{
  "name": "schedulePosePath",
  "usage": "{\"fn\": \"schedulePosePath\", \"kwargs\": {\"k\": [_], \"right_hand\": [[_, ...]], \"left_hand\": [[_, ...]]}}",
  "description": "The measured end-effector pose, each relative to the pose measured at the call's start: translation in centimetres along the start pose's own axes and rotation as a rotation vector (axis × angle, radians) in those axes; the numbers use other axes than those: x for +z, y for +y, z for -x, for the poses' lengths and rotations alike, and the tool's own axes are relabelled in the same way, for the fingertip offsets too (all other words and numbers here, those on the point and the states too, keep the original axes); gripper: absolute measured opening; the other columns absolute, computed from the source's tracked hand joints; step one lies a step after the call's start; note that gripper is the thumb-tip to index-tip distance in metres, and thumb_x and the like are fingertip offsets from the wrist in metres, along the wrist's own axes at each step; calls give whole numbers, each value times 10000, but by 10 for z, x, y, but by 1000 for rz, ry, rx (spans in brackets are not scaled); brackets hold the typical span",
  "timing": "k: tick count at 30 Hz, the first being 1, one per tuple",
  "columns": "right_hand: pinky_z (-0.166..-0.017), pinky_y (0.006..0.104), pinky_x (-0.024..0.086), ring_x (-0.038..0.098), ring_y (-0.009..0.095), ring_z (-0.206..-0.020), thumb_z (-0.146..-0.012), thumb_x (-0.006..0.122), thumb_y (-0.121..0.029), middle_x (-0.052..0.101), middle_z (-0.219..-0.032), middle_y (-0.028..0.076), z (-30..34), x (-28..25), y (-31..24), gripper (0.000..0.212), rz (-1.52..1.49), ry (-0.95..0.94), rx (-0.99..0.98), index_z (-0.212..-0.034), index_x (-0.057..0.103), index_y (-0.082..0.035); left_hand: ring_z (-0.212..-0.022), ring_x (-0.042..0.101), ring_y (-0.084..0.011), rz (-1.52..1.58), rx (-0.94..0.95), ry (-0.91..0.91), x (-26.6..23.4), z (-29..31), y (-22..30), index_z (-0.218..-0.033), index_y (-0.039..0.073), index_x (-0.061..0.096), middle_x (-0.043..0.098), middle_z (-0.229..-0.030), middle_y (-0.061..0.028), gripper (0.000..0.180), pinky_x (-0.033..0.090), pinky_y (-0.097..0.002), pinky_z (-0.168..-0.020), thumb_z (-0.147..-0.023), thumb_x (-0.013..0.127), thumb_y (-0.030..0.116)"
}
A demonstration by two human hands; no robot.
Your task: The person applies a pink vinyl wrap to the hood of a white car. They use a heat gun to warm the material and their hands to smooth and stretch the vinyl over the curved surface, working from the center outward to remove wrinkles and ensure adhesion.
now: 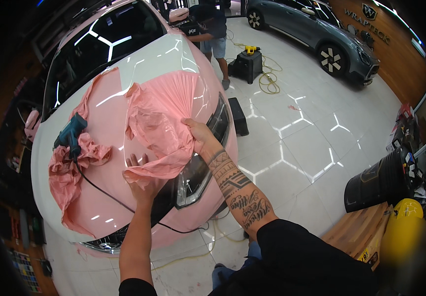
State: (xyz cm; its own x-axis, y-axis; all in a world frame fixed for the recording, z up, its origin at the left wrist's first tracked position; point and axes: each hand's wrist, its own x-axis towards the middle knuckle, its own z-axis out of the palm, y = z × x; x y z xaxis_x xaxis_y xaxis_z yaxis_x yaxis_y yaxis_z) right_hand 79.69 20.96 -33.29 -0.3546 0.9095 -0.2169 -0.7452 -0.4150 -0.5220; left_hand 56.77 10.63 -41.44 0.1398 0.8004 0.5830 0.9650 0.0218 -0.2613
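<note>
Loose pink vinyl wrap film [158, 128] is bunched over the near right part of the car's hood, above the headlight [193, 180]. My right hand [198, 134] grips a gathered fold of it, and taut creases fan from there toward the far side of the hood. Lower down, my left hand [143, 178] has the film's near edge across its palm, its fingertips showing past the edge and the thumb side partly covered. On the left of the hood, a teal and black heat gun [72, 130] lies on crumpled pink film [67, 170].
The heat gun's black cord [104, 190] runs over the car's front. Beyond the hood, a person [215, 37] stands beside the car. A yellow heat gun [252, 50] rests on a black step stool [247, 66]. A grey car [316, 32] stands far right; a black drum [378, 180] is nearer.
</note>
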Motion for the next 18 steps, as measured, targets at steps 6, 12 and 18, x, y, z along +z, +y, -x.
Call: {"fn": "schedulePosePath", "kwargs": {"k": [6,12,18], "right_hand": [[-858,427,545,651,294,-941,-935,539,-154,632,-1061,201,21,-6,22,344,-15,-23,-27,-1155,516,109],[-756,360,546,650,259,-868,-903,580,-181,644,-1006,191,17,-23,12,378,460,67,-114,-1101,544,140],[-742,336,508,622,208,-857,-871,627,-198,641,-1005,162,-4,-37,25,453,477,127,-165,-1114,539,173]], "left_hand": [[-1419,221,-360,23,10,-21,17,12,-10,-1412,161,386,243,-1531,-183,716,153,-626,-1067,-834,495,567],[-1376,308,-342,269,-49,23,3,1,0,-1302,103,508,327,-1482,-174,469,231,-573,-1082,-874,544,292],[-1075,594,-258,1413,-695,191,33,-58,-68,-1228,25,532,557,-1232,-141,391,507,-397,-847,-931,545,279]]}}
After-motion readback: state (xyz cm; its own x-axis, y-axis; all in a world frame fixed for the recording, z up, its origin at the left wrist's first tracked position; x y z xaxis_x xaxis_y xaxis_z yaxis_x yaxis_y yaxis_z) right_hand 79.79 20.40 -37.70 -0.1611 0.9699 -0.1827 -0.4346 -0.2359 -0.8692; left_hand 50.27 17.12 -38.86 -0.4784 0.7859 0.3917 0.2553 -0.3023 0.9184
